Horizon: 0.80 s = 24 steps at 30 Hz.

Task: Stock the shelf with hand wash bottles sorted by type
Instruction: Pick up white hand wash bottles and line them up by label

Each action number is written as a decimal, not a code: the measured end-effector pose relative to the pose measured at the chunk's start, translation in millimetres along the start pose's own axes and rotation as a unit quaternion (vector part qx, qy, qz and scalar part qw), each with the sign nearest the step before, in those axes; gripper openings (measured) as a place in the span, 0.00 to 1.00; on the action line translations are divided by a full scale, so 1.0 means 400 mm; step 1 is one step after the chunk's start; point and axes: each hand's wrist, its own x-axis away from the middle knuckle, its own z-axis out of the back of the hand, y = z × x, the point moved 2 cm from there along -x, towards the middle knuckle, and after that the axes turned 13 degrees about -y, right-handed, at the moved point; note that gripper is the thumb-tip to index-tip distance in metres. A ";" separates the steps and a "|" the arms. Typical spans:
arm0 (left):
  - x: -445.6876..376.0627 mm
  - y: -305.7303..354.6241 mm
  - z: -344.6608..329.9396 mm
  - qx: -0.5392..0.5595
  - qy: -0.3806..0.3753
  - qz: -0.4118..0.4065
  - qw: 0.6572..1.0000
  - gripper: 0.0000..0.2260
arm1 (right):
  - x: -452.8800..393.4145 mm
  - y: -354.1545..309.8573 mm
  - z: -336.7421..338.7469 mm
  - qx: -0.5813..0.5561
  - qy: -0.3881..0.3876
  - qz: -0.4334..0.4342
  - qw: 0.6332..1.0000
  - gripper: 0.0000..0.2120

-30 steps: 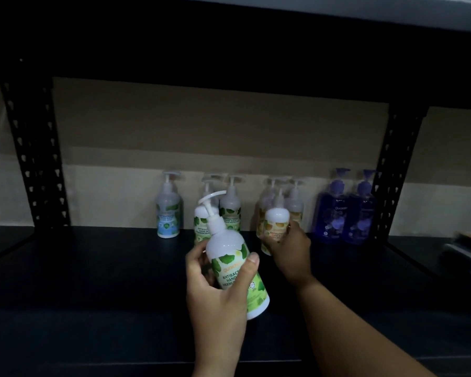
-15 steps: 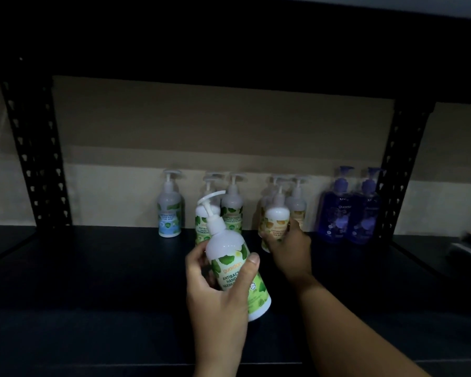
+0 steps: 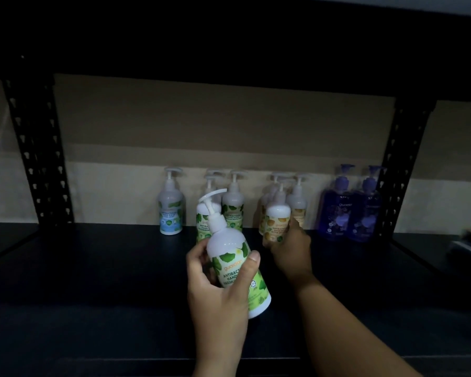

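On the black shelf [image 3: 93, 268], both forearms reach forward from the lower edge of the view. Left hand [image 3: 218, 292] is raised in front of the shelf, thumb and fingers wrapped round a green-label bottle [image 3: 237, 268] held off the board, tilted with its pump leaning up and to the left. Right hand [image 3: 292, 254] is stretched further in, fingers curled round the lower part of an orange-label bottle [image 3: 276, 221] that stands upright at the front of its group.

Count along the back wall, left to right: one blue-label bottle [image 3: 171, 210]; two green-label bottles [image 3: 233, 210] standing close together, partly hidden behind the held one; three orange-label bottles, the gripped one included, the rear two [image 3: 298, 205] partly covered; two purple bottles [image 3: 350, 208] side by side against the right upright [image 3: 397, 164].

The held green bottle sits nearest the camera, directly in front of the standing green pair and just left of the right hand
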 end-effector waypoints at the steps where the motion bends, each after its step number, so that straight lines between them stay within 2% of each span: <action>1: 0.001 0.001 0.000 -0.001 -0.002 0.000 1.000 0.28 | 0.000 -0.001 0.001 -0.001 -0.001 0.001 1.000 0.31; 9: 0.001 0.002 0.001 -0.004 -0.010 -0.005 1.000 0.28 | 0.026 -0.009 0.008 -0.027 -0.001 -0.004 1.000 0.39; 13: 0.006 0.007 0.001 -0.012 -0.023 -0.013 1.000 0.28 | 0.070 -0.022 0.015 -0.028 -0.032 -0.019 0.999 0.44; 16: 0.006 0.013 0.007 -0.026 -0.034 -0.023 0.999 0.28 | 0.111 -0.038 0.025 -0.002 -0.070 -0.023 0.997 0.42; 19: -0.004 0.010 0.024 -0.058 -0.046 -0.032 0.997 0.28 | 0.152 -0.060 0.030 0.079 -0.140 -0.024 0.987 0.35; 24: -0.015 0.010 0.057 -0.107 -0.062 -0.041 0.991 0.31 | 0.216 -0.084 0.024 0.190 -0.221 0.029 0.956 0.22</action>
